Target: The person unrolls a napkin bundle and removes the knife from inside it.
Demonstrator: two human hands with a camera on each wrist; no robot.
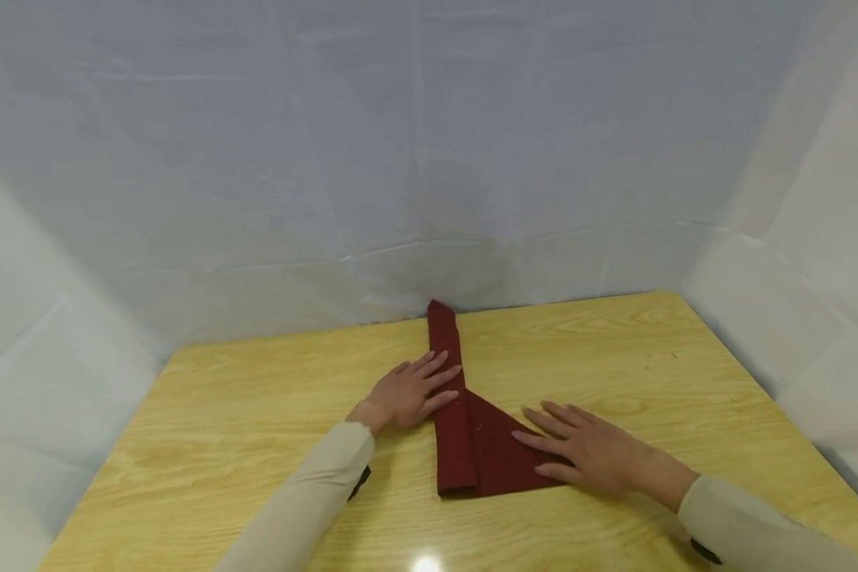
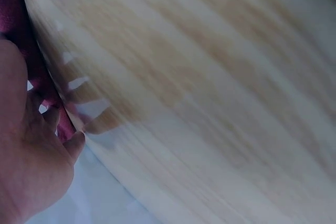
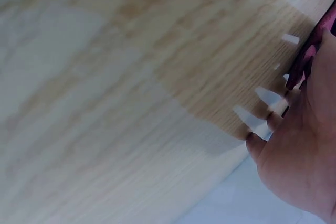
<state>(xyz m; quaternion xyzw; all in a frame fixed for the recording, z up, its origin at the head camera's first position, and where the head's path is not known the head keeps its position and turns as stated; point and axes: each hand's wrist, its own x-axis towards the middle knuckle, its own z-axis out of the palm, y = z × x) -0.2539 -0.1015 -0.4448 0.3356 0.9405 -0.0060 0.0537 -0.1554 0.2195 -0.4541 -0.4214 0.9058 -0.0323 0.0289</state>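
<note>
A dark red cloth (image 1: 500,453) lies on the wooden table, its left part folded into a long narrow strip that reaches the far edge. To the right of the strip a single flat layer spreads out as a triangle. My left hand (image 1: 407,392) rests on the middle of the strip with its fingers spread and straight. Over the right corner of the triangle my right hand (image 1: 595,450) lies flat, fingers extended onto the cloth. In the left wrist view the cloth (image 2: 37,61) shows beside the left hand (image 2: 37,166); the right wrist view has only a bit of it by the right hand (image 3: 299,145).
The light wooden table (image 1: 257,429) has a glossy surface with a bright reflection near its front. White sheeting (image 1: 415,159) hangs behind the table and along both sides. The table's back edge runs just under the cloth's far tip.
</note>
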